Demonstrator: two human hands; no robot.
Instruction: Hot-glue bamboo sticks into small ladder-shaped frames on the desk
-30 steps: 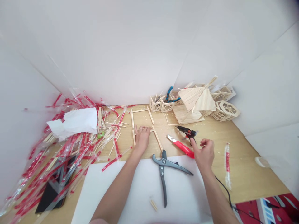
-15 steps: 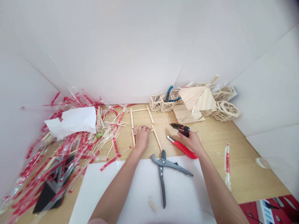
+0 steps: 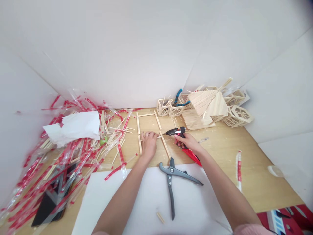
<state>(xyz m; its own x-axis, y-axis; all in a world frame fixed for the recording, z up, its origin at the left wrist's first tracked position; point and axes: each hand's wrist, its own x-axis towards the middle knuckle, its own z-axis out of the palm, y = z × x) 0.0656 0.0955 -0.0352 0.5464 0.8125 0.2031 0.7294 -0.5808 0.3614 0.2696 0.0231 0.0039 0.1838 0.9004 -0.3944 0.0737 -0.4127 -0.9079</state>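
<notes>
My left hand (image 3: 148,142) lies flat, fingers out, pressing on the cross stick of a wooden stick frame (image 3: 148,115) laid on the table (image 3: 254,176). My right hand (image 3: 187,141) grips a black glue gun (image 3: 175,132), its nozzle pointing left towards the frame's right rail beside my left fingertips. A red utility knife (image 3: 192,156) lies partly under my right wrist. Grey shears (image 3: 171,178) rest open on a white sheet (image 3: 137,199) between my forearms.
A heap of red-and-clear wrappers and loose sticks (image 3: 73,150) with crumpled white paper (image 3: 73,126) fills the left. Stick models and stacked sticks (image 3: 207,107) with blue pliers (image 3: 178,98) stand at the back right. White boards wall in the table. A wrapped stick (image 3: 238,166) lies right.
My right hand reached to the glue gun, took hold of it and carried it left to the frame. My left hand stayed on the frame.
</notes>
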